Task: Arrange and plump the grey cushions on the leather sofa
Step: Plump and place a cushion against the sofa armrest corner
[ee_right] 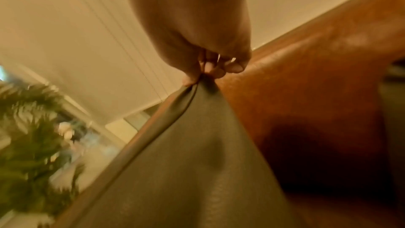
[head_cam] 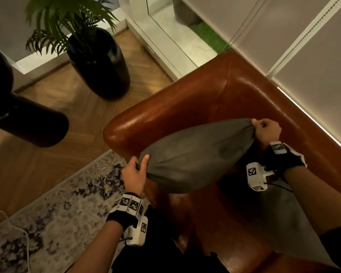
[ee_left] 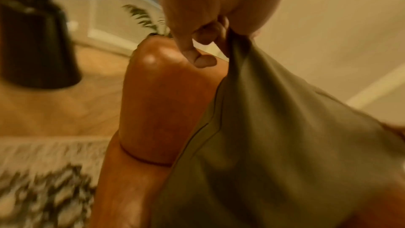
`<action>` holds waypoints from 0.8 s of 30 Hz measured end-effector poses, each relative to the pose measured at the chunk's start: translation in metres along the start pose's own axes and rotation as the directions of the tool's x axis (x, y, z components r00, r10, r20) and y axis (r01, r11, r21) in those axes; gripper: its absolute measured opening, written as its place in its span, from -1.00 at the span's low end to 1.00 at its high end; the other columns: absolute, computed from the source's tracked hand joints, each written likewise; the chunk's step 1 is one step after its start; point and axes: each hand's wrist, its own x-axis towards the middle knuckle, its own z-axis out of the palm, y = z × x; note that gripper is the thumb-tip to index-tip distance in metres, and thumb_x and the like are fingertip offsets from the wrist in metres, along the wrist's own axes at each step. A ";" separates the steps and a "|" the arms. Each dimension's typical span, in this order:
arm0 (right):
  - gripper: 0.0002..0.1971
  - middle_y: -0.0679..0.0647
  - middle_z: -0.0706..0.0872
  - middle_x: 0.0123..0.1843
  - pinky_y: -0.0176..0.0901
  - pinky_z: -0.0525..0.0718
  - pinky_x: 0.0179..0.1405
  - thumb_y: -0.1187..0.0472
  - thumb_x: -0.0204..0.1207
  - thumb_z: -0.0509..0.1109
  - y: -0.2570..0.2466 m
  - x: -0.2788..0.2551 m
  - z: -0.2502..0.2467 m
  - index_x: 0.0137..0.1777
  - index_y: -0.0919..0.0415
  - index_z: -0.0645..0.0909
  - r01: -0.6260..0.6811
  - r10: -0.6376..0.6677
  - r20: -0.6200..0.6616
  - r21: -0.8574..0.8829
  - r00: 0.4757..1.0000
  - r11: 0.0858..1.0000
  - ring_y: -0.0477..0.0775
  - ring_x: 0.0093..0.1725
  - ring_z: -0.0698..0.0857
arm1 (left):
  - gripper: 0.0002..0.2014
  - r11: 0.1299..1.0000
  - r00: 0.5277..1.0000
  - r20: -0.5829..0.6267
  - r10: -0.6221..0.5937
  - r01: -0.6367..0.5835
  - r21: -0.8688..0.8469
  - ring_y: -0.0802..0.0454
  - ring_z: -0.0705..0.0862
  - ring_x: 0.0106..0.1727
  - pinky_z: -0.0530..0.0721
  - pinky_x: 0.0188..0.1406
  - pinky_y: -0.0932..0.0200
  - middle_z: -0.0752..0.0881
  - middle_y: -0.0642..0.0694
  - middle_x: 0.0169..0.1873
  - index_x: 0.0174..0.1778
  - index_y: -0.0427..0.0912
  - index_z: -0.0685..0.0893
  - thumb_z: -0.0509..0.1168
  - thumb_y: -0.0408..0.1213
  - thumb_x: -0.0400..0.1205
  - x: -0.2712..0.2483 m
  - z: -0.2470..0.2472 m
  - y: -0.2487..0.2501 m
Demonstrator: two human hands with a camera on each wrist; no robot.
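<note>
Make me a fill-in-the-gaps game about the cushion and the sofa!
1. The person holds the grey cushion with ____ hands.
2. The right hand pinches the cushion by its ____.
3. The leather sofa is the colour ____.
4. Past the sofa's arm, a green plant grows in a ____ pot.

Missing words: both; corner; brown; black

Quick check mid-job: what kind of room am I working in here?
Most likely a home living room: a brown leather sofa by blind-covered windows, a patterned rug on wood flooring, and a potted plant in the corner.
</note>
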 end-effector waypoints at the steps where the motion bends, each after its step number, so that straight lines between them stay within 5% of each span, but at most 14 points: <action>1: -0.74 0.33 0.67 0.20 0.04 0.48 0.20 0.14 0.58 0.33 -0.004 -0.003 0.002 0.10 0.34 0.65 0.008 -0.009 -0.004 -0.103 1.000 0.995 0.32 0.23 0.59 | -0.54 0.999 0.999 0.013 0.041 -0.042 0.017 0.04 0.26 -0.55 0.19 -0.48 0.17 0.24 -0.04 -0.60 -0.47 -0.17 0.22 0.27 -0.03 0.61 -0.002 0.002 0.001; 3: -0.58 0.29 0.48 0.43 0.22 0.36 0.37 0.04 0.55 0.34 -0.016 -0.024 0.014 0.35 0.22 0.52 0.196 -0.190 0.049 -0.303 0.981 0.933 0.35 0.43 0.40 | -0.51 0.992 0.993 0.048 0.112 -0.115 0.059 -0.01 0.32 -0.47 0.23 -0.39 0.15 0.26 -0.01 -0.55 -0.46 -0.15 0.23 0.25 0.07 0.59 -0.005 0.009 0.008; 4: -0.40 0.24 0.41 0.49 0.27 0.32 0.41 -0.14 0.50 0.34 -0.024 -0.041 0.022 0.47 0.15 0.43 0.386 -0.358 0.145 -0.307 0.922 0.870 0.32 0.49 0.34 | -0.51 0.987 0.988 0.056 0.144 -0.147 0.068 -0.02 0.34 -0.44 0.23 -0.37 0.16 0.27 0.00 -0.53 -0.46 -0.14 0.23 0.22 0.13 0.57 -0.007 0.012 0.016; 6: -0.04 0.13 0.31 0.61 0.32 0.18 0.51 -0.52 0.29 0.20 -0.047 -0.081 0.040 0.60 0.04 0.24 0.709 -0.587 0.464 -0.138 0.663 0.692 0.21 0.61 0.22 | -0.54 0.974 0.974 0.056 0.218 -0.220 0.045 0.03 0.35 -0.42 0.20 -0.38 0.23 0.26 0.08 -0.52 -0.47 -0.10 0.24 0.17 0.17 0.53 -0.013 0.021 0.040; 7: 0.01 0.04 0.24 0.65 0.34 0.05 0.54 -0.56 0.23 0.19 -0.057 -0.102 0.048 0.62 -0.02 0.16 0.764 -0.581 0.616 -0.054 0.532 0.643 0.12 0.66 0.12 | -0.56 0.965 0.964 0.056 0.258 -0.260 0.023 0.07 0.33 -0.43 0.19 -0.39 0.27 0.25 0.11 -0.52 -0.47 -0.09 0.26 0.20 0.13 0.53 -0.017 0.025 0.055; 9: -0.23 0.01 0.33 0.62 0.38 -0.16 0.56 -0.28 0.39 0.36 -0.067 -0.130 0.060 0.57 -0.01 0.30 0.766 -0.545 0.743 0.068 0.389 0.640 0.04 0.64 0.19 | -0.60 0.958 0.957 0.062 0.284 -0.280 -0.062 0.14 0.32 -0.44 0.26 -0.39 0.30 0.28 0.12 -0.51 -0.46 -0.10 0.32 0.28 0.00 0.57 -0.023 0.032 0.082; 11: -0.64 0.15 0.71 0.30 0.34 -0.07 0.59 -0.03 0.51 0.38 -0.067 -0.137 0.063 0.23 0.12 0.66 0.716 -0.604 0.671 0.153 0.431 0.681 0.08 0.34 0.60 | -0.66 0.945 0.973 0.062 0.220 -0.197 -0.259 0.16 0.43 -0.37 0.33 -0.33 0.33 0.39 0.09 -0.49 -0.45 -0.08 0.42 0.22 -0.07 0.63 -0.022 0.030 0.090; 12: -0.67 0.21 0.80 0.05 0.25 0.11 0.57 -0.05 0.52 0.36 -0.067 -0.137 0.061 0.03 0.20 0.73 0.694 -0.628 0.622 0.182 0.468 0.697 0.12 0.10 0.71 | -0.68 0.919 0.982 0.042 0.186 -0.159 -0.359 0.14 0.51 -0.28 0.41 -0.22 0.28 0.49 0.07 -0.44 -0.41 0.00 0.49 0.14 -0.03 0.66 -0.019 0.025 0.086; 15: -0.38 0.38 0.72 -0.34 -0.14 0.58 -0.13 -0.23 0.42 0.36 -0.066 -0.137 0.040 -0.26 0.46 0.68 0.552 -0.655 0.505 0.360 0.563 0.752 0.12 -0.35 0.69 | -0.66 0.964 0.999 -0.016 -0.044 0.038 -0.264 -0.12 0.59 0.20 0.49 0.25 -0.03 0.67 -0.10 0.03 0.00 0.06 0.62 -0.02 0.10 0.68 -0.002 0.005 0.028; 16: -0.47 0.37 0.75 -0.30 -0.17 0.61 -0.23 -0.11 0.44 0.41 -0.068 -0.136 0.031 -0.22 0.48 0.70 0.509 -0.657 0.480 0.415 0.582 0.754 0.08 -0.31 0.72 | -0.59 0.975 0.979 0.012 -0.202 0.202 -0.092 -0.23 0.50 0.36 0.41 0.39 -0.12 0.60 -0.19 0.25 0.23 -0.02 0.56 -0.02 0.13 0.68 0.004 -0.005 0.001; 18: -0.73 0.27 0.82 -0.05 -0.09 0.71 -0.05 0.17 0.49 0.44 -0.069 -0.128 0.013 -0.02 0.42 0.75 0.389 -0.627 0.498 0.504 0.599 0.771 0.09 -0.03 0.79 | -0.29 0.830 0.828 0.086 -0.555 0.544 0.120 -0.35 0.26 0.56 0.18 0.56 -0.23 0.30 -0.33 0.55 0.55 -0.15 0.25 -0.06 0.29 0.62 0.011 -0.028 -0.037; 20: -0.73 0.06 0.82 0.07 -0.16 0.72 0.12 0.19 0.43 0.43 -0.069 -0.123 -0.008 0.08 0.29 0.74 0.231 -0.592 0.526 0.597 0.611 0.768 0.04 0.13 0.76 | -0.10 0.757 0.755 0.104 -0.647 0.653 -0.034 -0.34 0.25 0.57 0.20 0.58 -0.27 0.24 -0.30 0.59 0.60 -0.16 0.16 -0.02 0.44 0.50 0.021 -0.050 -0.051; 22: -0.64 0.03 0.79 0.15 -0.20 0.68 0.20 0.14 0.39 0.42 -0.065 -0.117 -0.015 0.15 0.29 0.71 0.113 -0.551 0.485 0.672 0.679 0.732 0.02 0.19 0.74 | -0.20 0.720 0.764 0.102 -0.637 0.637 -0.274 -0.28 0.50 0.42 0.46 0.43 -0.19 0.47 -0.30 0.46 0.45 -0.23 0.41 0.19 0.34 0.49 0.034 -0.066 -0.056; 24: -0.65 0.06 0.79 0.14 -0.18 0.67 0.20 0.11 0.44 0.40 -0.052 -0.103 -0.012 0.18 0.25 0.69 0.085 -0.441 0.359 0.689 0.823 0.720 0.00 0.16 0.74 | -0.54 0.661 0.781 0.265 -0.566 0.622 -0.420 -0.09 0.73 -0.07 0.68 -0.03 0.07 0.69 -0.33 0.00 0.00 -0.27 0.67 0.32 0.12 0.54 0.042 -0.080 -0.050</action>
